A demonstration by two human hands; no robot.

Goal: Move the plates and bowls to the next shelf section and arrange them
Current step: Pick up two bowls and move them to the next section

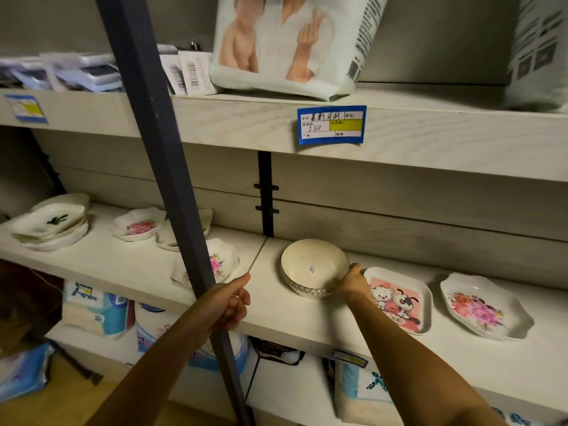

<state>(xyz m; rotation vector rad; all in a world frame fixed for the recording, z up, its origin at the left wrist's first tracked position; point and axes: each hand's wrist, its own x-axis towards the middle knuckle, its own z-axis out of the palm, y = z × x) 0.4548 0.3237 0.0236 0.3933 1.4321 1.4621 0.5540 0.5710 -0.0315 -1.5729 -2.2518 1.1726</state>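
A stack of white bowls (pixel 310 265) stands on the right shelf section (pixel 307 321), tilted a little toward me. My right hand (pixel 352 281) grips its right rim. To the right of it lie a square cartoon plate (pixel 399 299) and a flower plate (pixel 482 305). My left hand (pixel 229 305) is closed around the dark shelf post (pixel 172 179). On the left section sit a stack of cactus plates (pixel 52 222), a flower dish (pixel 138 224), plain dishes (pixel 167 238) and another flower plate (pixel 219 259), partly hidden by the post.
A diaper pack (pixel 285 44) and small packets (pixel 83 70) fill the upper shelf, which carries a blue price tag (pixel 332 124). Tissue and diaper packs (pixel 101 312) lie on the shelf below. A black bracket (pixel 266 195) marks the seam between sections.
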